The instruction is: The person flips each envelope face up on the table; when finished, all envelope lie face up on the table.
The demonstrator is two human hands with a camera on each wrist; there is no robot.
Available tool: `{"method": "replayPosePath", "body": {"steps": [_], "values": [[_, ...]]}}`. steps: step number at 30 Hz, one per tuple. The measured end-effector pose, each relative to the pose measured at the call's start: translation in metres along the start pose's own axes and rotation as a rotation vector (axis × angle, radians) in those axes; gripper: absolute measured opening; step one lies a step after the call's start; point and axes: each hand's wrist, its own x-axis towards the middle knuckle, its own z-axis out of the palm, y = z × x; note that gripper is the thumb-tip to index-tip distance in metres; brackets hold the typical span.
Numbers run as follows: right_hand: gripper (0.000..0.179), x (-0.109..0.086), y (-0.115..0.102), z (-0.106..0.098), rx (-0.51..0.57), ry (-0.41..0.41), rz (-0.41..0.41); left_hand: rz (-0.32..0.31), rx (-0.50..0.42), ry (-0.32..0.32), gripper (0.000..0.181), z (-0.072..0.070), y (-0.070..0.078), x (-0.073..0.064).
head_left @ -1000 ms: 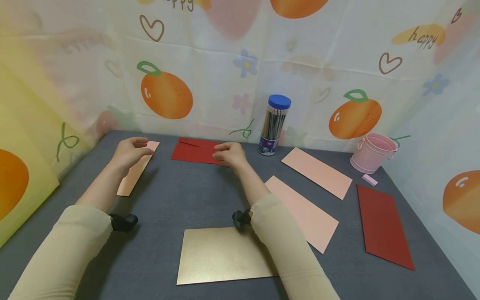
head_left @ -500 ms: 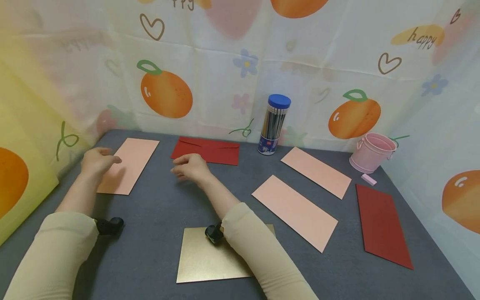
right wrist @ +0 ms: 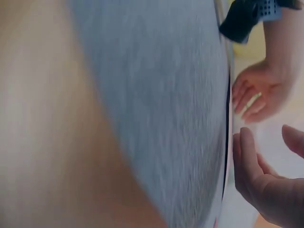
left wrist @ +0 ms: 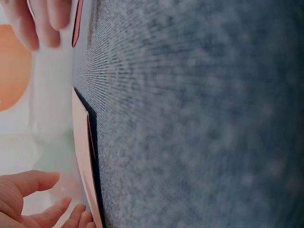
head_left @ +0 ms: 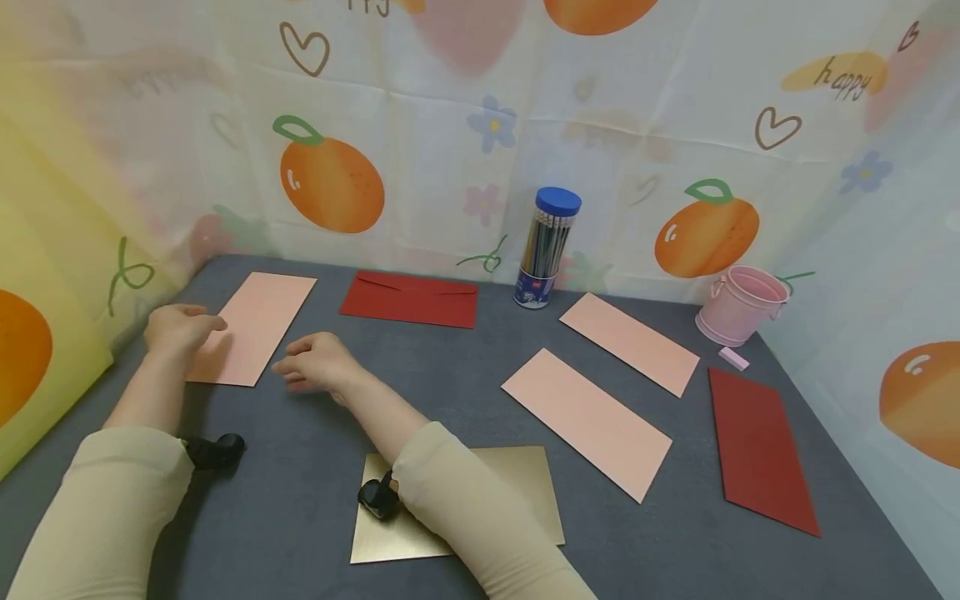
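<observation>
A pink envelope [head_left: 258, 321] lies flat at the back left of the dark grey table, plain side up. My left hand [head_left: 180, 327] is at its left edge, fingers loosely bent and thumb apart, casting a shadow on the pink surface. In the left wrist view, the fingers of this hand [left wrist: 28, 202] are close beside the envelope's edge [left wrist: 83, 152]. Just right of the envelope, my right hand [head_left: 318, 364] hovers over the table with relaxed fingers and nothing in them. The right wrist view has both hands facing each other, the right hand [right wrist: 266, 185] nearer the camera.
A red envelope [head_left: 412, 300] with its flap showing lies at the back. A gold envelope-sized rectangle [head_left: 517, 475] lies under my right forearm. To the right are two pink rectangles [head_left: 588, 425], a dark red one [head_left: 761, 450], a pencil tub [head_left: 547, 247], a pink bucket [head_left: 741, 306] and an eraser [head_left: 733, 359].
My left hand has moved left off the pink envelope's middle to its left edge. The right hand has swept left and nearer, from the red envelope to the pink one's right side.
</observation>
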Motion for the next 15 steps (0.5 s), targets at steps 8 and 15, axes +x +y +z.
{"method": "replayPosePath", "body": {"steps": [8,15], "values": [[0.045,0.005,0.004,0.015,0.155,0.007,0.061,-0.039,0.016,-0.008,0.066,0.0,-0.002,-0.001],[0.046,0.011,0.009,0.016,0.188,0.003,0.068,-0.027,0.043,0.003,0.06,0.001,-0.003,-0.002]]}}
